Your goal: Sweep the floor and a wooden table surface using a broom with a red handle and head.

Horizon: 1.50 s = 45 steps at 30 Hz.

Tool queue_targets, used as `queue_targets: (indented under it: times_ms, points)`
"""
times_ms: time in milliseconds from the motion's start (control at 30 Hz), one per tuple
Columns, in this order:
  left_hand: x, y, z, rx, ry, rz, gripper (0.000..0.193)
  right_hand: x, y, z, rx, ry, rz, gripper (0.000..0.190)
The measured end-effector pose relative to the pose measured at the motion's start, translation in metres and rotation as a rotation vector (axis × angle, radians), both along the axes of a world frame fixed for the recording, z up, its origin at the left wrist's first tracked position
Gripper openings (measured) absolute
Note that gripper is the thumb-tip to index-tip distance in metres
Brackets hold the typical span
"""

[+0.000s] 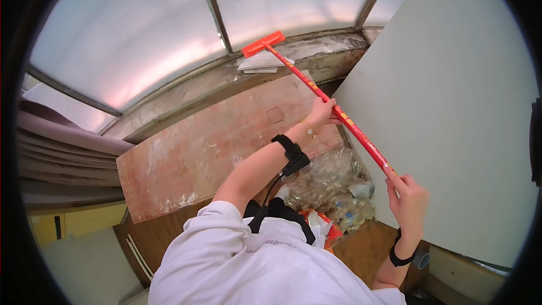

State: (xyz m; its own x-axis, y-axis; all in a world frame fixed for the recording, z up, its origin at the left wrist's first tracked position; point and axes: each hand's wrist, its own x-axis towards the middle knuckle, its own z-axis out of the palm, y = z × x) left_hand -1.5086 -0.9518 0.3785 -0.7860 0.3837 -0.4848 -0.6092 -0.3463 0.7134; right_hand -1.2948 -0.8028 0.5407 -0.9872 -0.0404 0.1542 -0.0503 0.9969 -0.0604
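A long-handled broom or scraper has an orange plastic head and a red pole with yellow writing. Its head is over the worn window sill, close to the frosted pane; whether it touches the sill I cannot tell. Under the head, some flat white sheets or slabs lie on the sill. My left hand grips the pole around its middle. At the near end of the pole, my right hand holds it between thumb and fingers. Both wrists wear black straps.
A stained reddish board spans below the sill. Plastic bags of rubbish lie by my feet on the brown floor. A large pale panel stands close on the right. At the left hangs a bunched curtain.
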Motion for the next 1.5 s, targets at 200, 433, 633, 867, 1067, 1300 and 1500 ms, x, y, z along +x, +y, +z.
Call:
queue_targets:
  times_ms: [200, 433, 633, 867, 1067, 1300, 1500]
  points:
    - [-0.009, -0.048, -0.021, -0.102, -0.062, -0.021, 0.016, -0.015, -0.036, -0.009, 0.096, -0.107, 0.119, 0.032]
    - [-0.002, -0.117, -0.042, -0.091, 0.024, 0.113, 0.016, -0.023, -0.089, -0.008, 0.071, -0.044, 0.199, 0.031]
    - [0.01, -0.19, -0.043, -0.16, 0.015, 0.104, 0.017, -0.019, -0.158, -0.003, 0.07, -0.091, 0.24, 0.036]
    - [0.068, -0.21, -0.037, -0.132, 0.009, 0.225, 0.016, 0.02, -0.19, 0.027, 0.109, -0.17, 0.288, 0.044]
    - [0.087, -0.244, -0.009, -0.071, 0.015, 0.352, 0.014, 0.021, -0.218, 0.053, 0.156, -0.127, 0.324, 0.046]
    - [0.078, -0.267, -0.095, -0.369, 0.162, 0.421, 0.013, 0.026, -0.26, 0.022, 0.17, -0.327, 0.365, 0.036]
    - [0.111, -0.292, 0.007, 0.013, 0.025, 0.507, 0.012, 0.012, -0.257, 0.066, 0.014, -0.298, 0.318, 0.037]
